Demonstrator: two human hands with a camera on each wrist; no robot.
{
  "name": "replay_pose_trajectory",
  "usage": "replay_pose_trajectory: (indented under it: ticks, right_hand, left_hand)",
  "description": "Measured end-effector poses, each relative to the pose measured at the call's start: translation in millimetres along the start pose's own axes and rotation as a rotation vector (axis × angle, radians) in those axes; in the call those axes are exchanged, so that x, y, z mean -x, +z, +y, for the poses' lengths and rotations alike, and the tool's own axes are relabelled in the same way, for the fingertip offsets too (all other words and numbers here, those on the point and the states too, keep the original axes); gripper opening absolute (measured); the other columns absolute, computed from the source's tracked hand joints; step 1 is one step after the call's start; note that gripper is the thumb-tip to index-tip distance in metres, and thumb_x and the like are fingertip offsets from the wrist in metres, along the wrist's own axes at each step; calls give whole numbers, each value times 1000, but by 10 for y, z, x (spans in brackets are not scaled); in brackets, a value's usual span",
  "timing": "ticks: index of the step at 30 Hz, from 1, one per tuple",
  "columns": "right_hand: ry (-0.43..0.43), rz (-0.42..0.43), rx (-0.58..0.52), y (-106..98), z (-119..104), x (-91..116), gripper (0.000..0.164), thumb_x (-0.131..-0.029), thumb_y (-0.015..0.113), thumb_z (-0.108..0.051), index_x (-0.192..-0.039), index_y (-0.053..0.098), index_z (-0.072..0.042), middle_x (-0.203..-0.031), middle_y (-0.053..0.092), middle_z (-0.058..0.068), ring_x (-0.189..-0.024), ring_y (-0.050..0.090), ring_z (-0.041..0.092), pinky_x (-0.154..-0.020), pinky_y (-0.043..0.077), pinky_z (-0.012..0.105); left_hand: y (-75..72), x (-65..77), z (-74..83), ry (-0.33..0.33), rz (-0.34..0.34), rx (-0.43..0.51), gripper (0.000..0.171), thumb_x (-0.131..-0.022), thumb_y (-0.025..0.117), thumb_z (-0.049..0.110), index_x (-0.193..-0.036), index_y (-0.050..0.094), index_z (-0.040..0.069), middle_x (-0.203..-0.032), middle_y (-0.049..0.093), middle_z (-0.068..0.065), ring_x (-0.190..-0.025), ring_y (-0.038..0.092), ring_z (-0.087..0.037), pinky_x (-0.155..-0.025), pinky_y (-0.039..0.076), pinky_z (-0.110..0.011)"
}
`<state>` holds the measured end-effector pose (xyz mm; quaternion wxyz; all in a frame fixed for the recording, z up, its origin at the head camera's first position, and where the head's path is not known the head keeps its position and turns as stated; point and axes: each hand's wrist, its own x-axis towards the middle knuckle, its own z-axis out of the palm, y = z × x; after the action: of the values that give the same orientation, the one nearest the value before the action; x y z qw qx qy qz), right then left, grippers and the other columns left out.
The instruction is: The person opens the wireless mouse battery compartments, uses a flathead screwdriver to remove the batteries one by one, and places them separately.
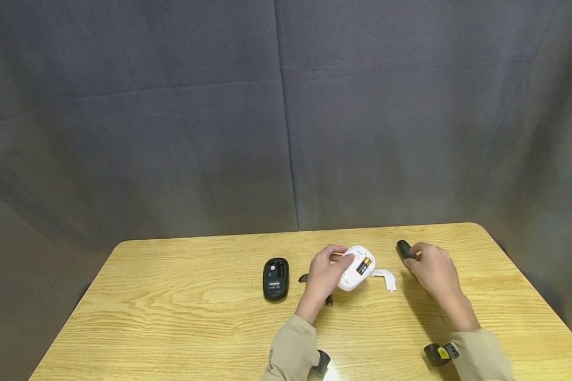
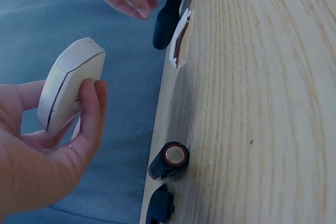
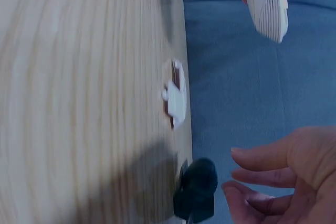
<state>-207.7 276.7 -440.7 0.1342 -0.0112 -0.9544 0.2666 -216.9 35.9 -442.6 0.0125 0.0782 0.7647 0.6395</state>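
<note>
My left hand [image 1: 325, 272] grips a white computer mouse [image 1: 350, 278] by its edges, clear of the table. The mouse's underside faces me in the head view, and a black-and-gold battery [image 1: 364, 265] sits in its uncovered compartment. On the right, my right hand [image 1: 434, 267] hovers beside a screwdriver [image 2: 167, 19] with a dark green handle that lies on the table. The right wrist view shows a gap between the bent fingers [image 3: 257, 158] and that handle [image 3: 198, 182]. Between the hands lies a curved white battery cover [image 1: 387, 279].
Left of my hands, a black mouse [image 1: 275, 279] lies underside up with its battery slot exposed. A loose battery [image 2: 170, 158] and a small black cover piece [image 2: 160, 204] lie near my left forearm. Behind the wooden table [image 1: 186, 296] hangs a grey curtain [image 1: 171, 132].
</note>
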Motion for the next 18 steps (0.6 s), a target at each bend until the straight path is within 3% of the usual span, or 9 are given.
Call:
replay_pose_trajectory:
  ticks: [6, 11, 14, 18]
  right_hand:
    - [79, -27, 58, -51, 83, -23, 41, -90, 72, -11, -115, 61, 20, -106, 64, 40, -82, 63, 43, -64, 52, 50]
    - [128, -121, 83, -84, 124, -32, 50, -90, 72, -16, -117, 57, 23, -110, 61, 43, -85, 62, 44, -71, 52, 55]
    - [148, -179, 72, -103, 148, -31, 37, -91, 72, -17, -96, 60, 18, -86, 62, 30, -72, 56, 33, -62, 49, 44]
    - [160, -247, 45, -107, 165, -15, 32, -91, 72, -17, -69, 55, -1, -62, 46, 5, -57, 43, 19, -53, 36, 30]
  left_hand:
    - [-3, 4, 4, -3, 1, 0, 29, -94, 74, 22, -115, 73, 3, -96, 68, -4, -82, 59, -9, -71, 51, -25]
    - [-1, 0, 2, 5, 4, -3, 29, -93, 73, 21, -115, 72, 2, -96, 67, -5, -83, 59, -10, -72, 50, -26]
    - [0, -1, 7, 13, 4, -3, 29, -93, 73, 21, -114, 72, 1, -96, 67, -5, -84, 59, -11, -74, 50, -26]
    - [3, -3, 8, 4, 3, 0, 29, -93, 73, 21, -114, 72, 1, -96, 67, -4, -84, 58, -10, -74, 50, -26]
